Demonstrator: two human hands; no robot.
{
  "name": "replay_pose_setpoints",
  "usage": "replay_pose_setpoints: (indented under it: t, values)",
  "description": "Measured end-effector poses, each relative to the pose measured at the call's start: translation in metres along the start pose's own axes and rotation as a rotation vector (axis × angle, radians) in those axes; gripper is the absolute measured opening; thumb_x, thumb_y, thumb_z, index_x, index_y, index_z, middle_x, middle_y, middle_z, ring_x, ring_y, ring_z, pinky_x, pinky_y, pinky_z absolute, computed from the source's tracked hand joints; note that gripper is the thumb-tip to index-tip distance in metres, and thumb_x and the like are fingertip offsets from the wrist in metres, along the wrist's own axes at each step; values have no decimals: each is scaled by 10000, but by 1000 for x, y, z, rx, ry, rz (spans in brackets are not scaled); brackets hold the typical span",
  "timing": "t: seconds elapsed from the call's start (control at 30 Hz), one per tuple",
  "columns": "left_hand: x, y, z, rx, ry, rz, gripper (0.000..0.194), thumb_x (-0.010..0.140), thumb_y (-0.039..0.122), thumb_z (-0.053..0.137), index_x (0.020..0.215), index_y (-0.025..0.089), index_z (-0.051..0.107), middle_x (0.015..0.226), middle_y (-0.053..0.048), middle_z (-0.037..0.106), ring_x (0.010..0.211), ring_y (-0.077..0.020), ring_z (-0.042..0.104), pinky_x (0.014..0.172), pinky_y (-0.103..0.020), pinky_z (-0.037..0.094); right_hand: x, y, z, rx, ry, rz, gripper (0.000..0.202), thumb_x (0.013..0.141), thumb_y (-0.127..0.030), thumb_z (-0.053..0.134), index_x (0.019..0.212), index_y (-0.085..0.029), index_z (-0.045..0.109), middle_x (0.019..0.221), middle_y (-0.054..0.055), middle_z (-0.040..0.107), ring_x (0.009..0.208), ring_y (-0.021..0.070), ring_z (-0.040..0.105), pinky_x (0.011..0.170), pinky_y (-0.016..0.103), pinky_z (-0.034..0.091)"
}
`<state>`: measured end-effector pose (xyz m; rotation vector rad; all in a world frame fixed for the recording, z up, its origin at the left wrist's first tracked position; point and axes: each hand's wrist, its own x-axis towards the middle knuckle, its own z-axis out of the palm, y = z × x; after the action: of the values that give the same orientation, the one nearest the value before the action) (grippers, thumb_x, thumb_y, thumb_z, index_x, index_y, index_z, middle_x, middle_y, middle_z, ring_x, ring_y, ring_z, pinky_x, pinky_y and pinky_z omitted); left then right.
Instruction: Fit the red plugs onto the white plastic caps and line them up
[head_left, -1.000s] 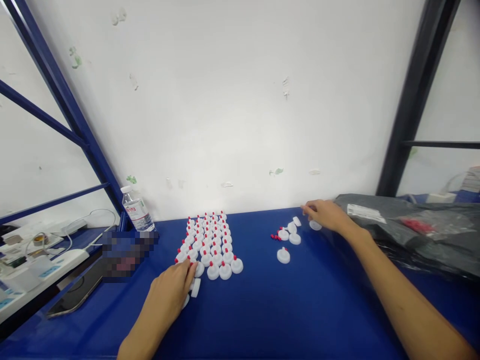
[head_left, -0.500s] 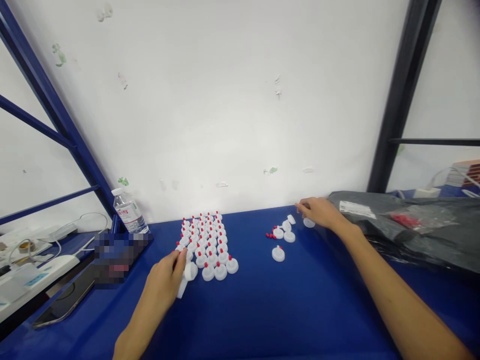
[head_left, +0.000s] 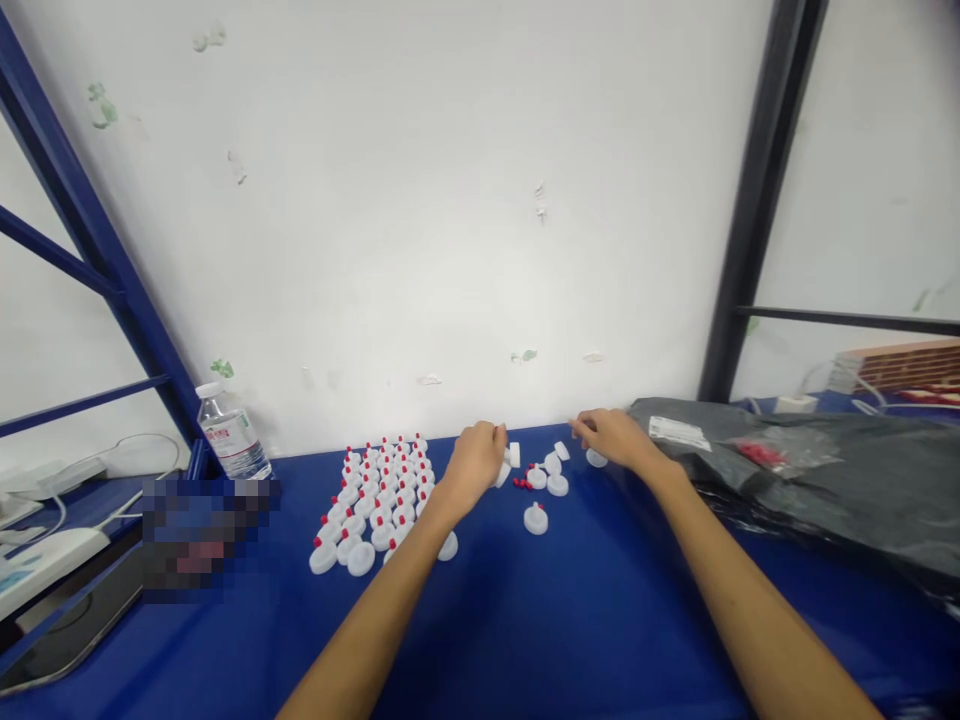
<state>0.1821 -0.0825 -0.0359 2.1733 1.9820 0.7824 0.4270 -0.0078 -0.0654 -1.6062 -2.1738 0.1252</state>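
Note:
My left hand (head_left: 478, 462) is closed round white caps (head_left: 513, 456) that stick out on its right side, near the middle of the blue table. My right hand (head_left: 604, 436) is at the back of the table with its fingers pinched; what they hold, if anything, is too small to tell. A white disc (head_left: 596, 458) lies just under it. Between the hands lie several loose white caps (head_left: 556, 485) and small red tips (head_left: 523, 484). One white cap with a red tip (head_left: 535, 518) stands nearer. Rows of white caps with red tips (head_left: 367, 505) fill the left, partly behind my left forearm.
A water bottle (head_left: 232, 432) stands at the back left, with a phone (head_left: 71, 625) and a white power strip (head_left: 52, 565) nearby. A grey plastic bag (head_left: 817, 470) lies at the right, bearing a clear bag of red pieces (head_left: 763, 453). A wall closes off the back.
My left hand has moved right, from the front left of the rows to beside the loose caps. My right hand stays near the white disc. The view has shifted slightly.

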Motion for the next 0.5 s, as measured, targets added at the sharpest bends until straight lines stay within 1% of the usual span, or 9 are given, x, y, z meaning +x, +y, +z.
replay_pose_setpoints:
  t: [0.1, 0.2, 0.27, 0.37, 0.5]
  values:
    - [13, 1, 29, 29, -44, -25, 387, 1004, 327, 392, 868, 127, 695, 924, -191, 738, 873, -263, 694, 723, -308, 408, 0, -2, -1, -5, 4, -2, 341, 983, -378, 455, 849, -221, 726, 750, 28, 770, 750, 183, 698, 648, 248, 388]
    - [14, -2, 48, 47, -83, -39, 399, 1015, 320, 378, 931, 115, 711, 987, -210, 742, 941, -281, 704, 760, -311, 428, -1, -4, -1, -3, 5, 0, 346, 986, -379, 453, 851, -218, 729, 745, 31, 768, 749, 183, 697, 644, 249, 385]
    - [13, -3, 54, 46, -98, -33, 415, 1020, 332, 371, 932, 121, 718, 998, -205, 745, 958, -284, 704, 768, -311, 430, -1, -4, -1, 0, 4, 1, 342, 986, -372, 457, 854, -217, 731, 748, 32, 769, 760, 181, 699, 647, 247, 386]
    - [12, -4, 58, 29, -95, -14, 450, 1023, 370, 360, 897, 139, 725, 976, -190, 750, 958, -283, 701, 760, -309, 420, -2, -5, -2, 3, -3, 1, 331, 988, -356, 458, 874, -216, 735, 761, 32, 773, 772, 177, 701, 650, 241, 390]
    - [12, -4, 59, -16, -58, -14, 480, 1015, 416, 369, 819, 150, 717, 862, -167, 742, 883, -284, 700, 694, -306, 389, -3, -7, -3, 0, -12, -3, 331, 993, -358, 457, 894, -215, 738, 764, 35, 773, 777, 180, 704, 663, 239, 397]
